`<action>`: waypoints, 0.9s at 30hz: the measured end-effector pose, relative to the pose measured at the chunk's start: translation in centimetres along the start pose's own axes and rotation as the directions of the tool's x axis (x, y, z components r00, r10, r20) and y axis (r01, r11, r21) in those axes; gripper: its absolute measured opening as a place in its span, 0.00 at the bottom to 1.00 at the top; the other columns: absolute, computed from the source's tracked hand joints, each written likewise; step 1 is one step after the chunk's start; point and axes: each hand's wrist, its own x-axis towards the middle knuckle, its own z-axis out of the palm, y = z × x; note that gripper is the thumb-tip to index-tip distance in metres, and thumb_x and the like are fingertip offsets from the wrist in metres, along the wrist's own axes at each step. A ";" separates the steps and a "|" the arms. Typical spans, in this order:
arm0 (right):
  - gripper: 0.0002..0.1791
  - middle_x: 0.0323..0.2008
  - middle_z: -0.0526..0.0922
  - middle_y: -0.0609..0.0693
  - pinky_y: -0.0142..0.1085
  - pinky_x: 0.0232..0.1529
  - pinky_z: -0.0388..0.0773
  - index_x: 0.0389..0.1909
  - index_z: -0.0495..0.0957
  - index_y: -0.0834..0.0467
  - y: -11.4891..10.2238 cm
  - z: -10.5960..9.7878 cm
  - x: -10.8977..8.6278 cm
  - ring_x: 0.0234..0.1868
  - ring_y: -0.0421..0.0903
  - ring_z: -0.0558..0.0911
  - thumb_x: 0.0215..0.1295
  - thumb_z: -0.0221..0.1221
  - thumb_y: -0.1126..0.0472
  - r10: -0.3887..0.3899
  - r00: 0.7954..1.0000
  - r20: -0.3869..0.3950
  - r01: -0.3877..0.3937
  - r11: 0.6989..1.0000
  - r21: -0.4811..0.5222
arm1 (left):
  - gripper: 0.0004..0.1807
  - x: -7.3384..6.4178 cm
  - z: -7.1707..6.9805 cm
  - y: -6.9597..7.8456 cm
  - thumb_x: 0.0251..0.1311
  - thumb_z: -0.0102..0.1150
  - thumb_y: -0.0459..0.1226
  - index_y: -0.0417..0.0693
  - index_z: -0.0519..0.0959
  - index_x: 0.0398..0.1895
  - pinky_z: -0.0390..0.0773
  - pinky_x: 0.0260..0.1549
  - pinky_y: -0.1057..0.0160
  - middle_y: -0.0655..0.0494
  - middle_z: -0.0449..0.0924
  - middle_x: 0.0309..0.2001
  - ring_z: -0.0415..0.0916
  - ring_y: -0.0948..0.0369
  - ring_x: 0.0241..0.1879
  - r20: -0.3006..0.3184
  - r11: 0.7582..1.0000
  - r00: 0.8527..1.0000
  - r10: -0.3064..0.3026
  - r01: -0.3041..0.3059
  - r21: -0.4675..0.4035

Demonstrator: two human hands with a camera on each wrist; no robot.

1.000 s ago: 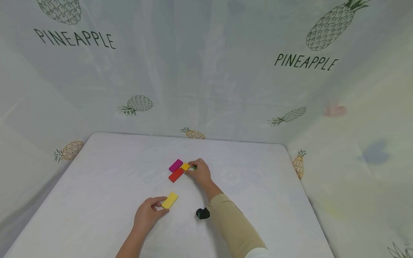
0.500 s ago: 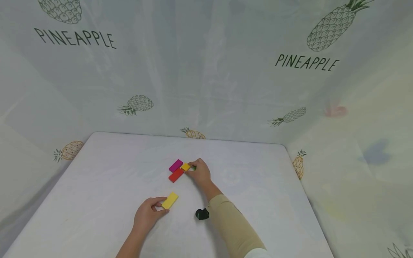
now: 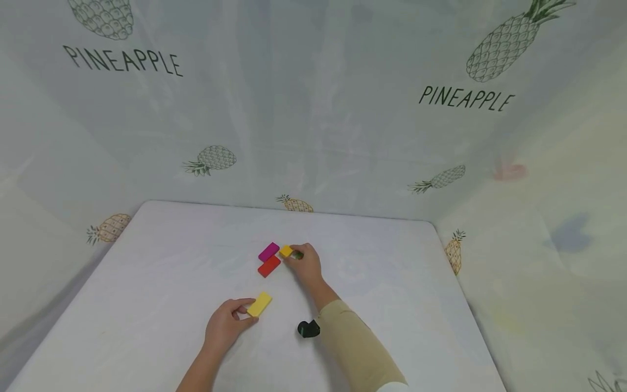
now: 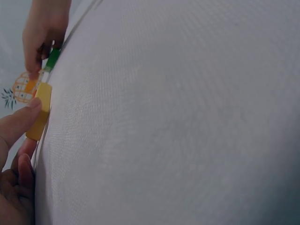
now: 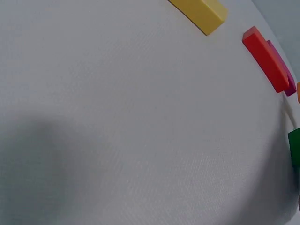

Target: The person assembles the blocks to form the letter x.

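Observation:
My left hand point(image 3: 225, 326) pinches a yellow rectangular block point(image 3: 259, 304) between thumb and fingers, low over the white table. Farther forward, my right hand point(image 3: 306, 264) pinches a small orange-yellow block point(image 3: 286, 251) at its fingertips. Just left of that small block lie a magenta block point(image 3: 269, 252) and a red block point(image 3: 269, 266), side by side and slanted. A green block point(image 4: 53, 58) shows under the right hand, partly hidden by its fingers; whether that hand also holds it I cannot tell. The right wrist view shows the red block's point(image 5: 266, 58) long side.
The white table point(image 3: 382, 283) has its far edge against a pale curtain point(image 3: 313, 109) printed with pineapples. A small black object point(image 3: 308, 328) sits beside the right sleeve point(image 3: 357, 343), over the table.
The small orange-yellow block has come slightly away from the red and magenta blocks, up and to the right, with my right hand. My left hand stays put. The head view has shifted a little.

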 end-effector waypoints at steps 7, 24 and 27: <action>0.20 0.38 0.75 0.44 0.32 0.41 0.74 0.53 0.83 0.53 -0.3 -0.7 -0.9 0.38 0.42 0.72 0.58 0.70 0.58 -0.033 0.999 -0.036 0.036 0.996 0.087 | 0.25 0.0 0.1 -0.1 0.45 0.78 0.41 0.54 0.85 0.50 0.66 0.27 0.62 0.60 0.74 0.31 0.65 0.59 0.29 -0.008 1.000 1.000 0.006 -0.006 0.019; 0.19 0.38 0.75 0.44 0.31 0.34 0.72 0.51 0.83 0.51 -0.5 -0.6 -5.0 0.38 0.42 0.71 0.57 0.69 0.59 -0.023 0.998 -0.055 0.035 0.974 0.225 | 0.25 -0.1 0.0 0.0 0.45 0.78 0.41 0.54 0.84 0.51 0.66 0.26 0.62 0.59 0.74 0.32 0.65 0.59 0.29 -0.005 0.999 1.000 0.019 -0.019 0.031; 0.19 0.38 0.76 0.45 0.30 0.34 0.73 0.51 0.83 0.50 -0.5 -0.5 -5.5 0.37 0.42 0.71 0.58 0.69 0.59 -0.004 0.999 -0.049 0.016 0.970 0.243 | 0.25 -0.2 0.0 0.1 0.45 0.77 0.41 0.54 0.84 0.51 0.66 0.26 0.62 0.59 0.74 0.32 0.65 0.59 0.29 -0.003 0.999 1.000 0.021 -0.021 0.027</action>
